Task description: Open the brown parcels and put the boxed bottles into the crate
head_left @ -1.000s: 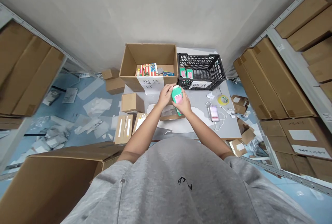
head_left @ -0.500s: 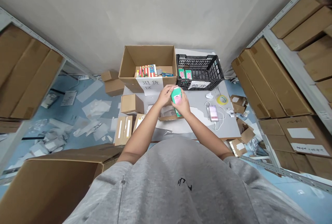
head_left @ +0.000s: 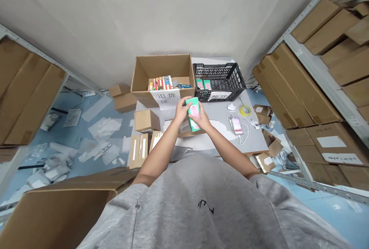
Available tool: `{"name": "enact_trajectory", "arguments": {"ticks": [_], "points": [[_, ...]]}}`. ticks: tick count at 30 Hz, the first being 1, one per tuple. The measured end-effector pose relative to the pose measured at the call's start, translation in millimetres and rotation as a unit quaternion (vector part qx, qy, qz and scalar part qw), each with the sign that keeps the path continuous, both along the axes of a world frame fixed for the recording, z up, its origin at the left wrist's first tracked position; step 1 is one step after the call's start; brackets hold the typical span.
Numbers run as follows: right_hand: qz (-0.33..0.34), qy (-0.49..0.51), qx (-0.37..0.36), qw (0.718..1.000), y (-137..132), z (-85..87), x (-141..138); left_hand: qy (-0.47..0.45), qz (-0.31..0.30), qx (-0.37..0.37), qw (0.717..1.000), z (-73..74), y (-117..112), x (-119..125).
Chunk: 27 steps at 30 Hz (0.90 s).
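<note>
Above the grey counter point(head_left: 253, 141), nearer than the black crate point(head_left: 213, 71): clasping a green-and-pink box point(head_left: 194, 112) between left hand point(head_left: 181, 111) and right hand point(head_left: 203, 119), with fingers curled around its sides. Probably inspecting; hold steady before any turning.

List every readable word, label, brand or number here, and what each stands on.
"退货区": paper sign on the open cardboard box.
"换货", first character unclear: white label on the black crate.
Too small or blurred: held green box, book covers, phone screen, shelf carton writing, black shirt script.
</note>
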State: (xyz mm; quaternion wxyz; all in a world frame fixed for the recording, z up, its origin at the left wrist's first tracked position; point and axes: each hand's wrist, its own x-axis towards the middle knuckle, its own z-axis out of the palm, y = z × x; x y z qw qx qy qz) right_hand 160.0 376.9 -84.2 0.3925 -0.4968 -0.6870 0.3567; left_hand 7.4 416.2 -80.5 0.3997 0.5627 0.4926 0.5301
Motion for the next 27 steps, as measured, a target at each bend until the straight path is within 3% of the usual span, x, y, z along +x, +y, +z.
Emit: {"name": "enact_trajectory", "arguments": {"ticks": [4,11,14,18,22,27], "points": [[0.023,0.080,-0.046,0.995,-4,-6.4,-7,-0.031,0.033,-0.009,0.999,-1.1,3,11],[-0.138,0.069,0.001,0.988,9,-13.5,14,0.002,-0.075,-0.037,0.996,-24.2,-20,40],[-0.182,0.055,-0.007,0.982,7,-13.0,28,0.035,-0.080,-0.026,0.996,-31.2,-31,52],[-0.219,0.016,-0.017,0.975,2,-8.0,42,0.059,-0.087,-0.020,0.994,-29.5,-28,66],[-0.236,-0.054,-0.001,0.970,24,3.4,58,0.068,-0.079,-0.011,0.994,-21.6,-1,84],[-0.203,-0.111,0.042,0.972,106,13.0,81,0.084,-0.056,0.026,0.995,-6.7,77,104]]}}
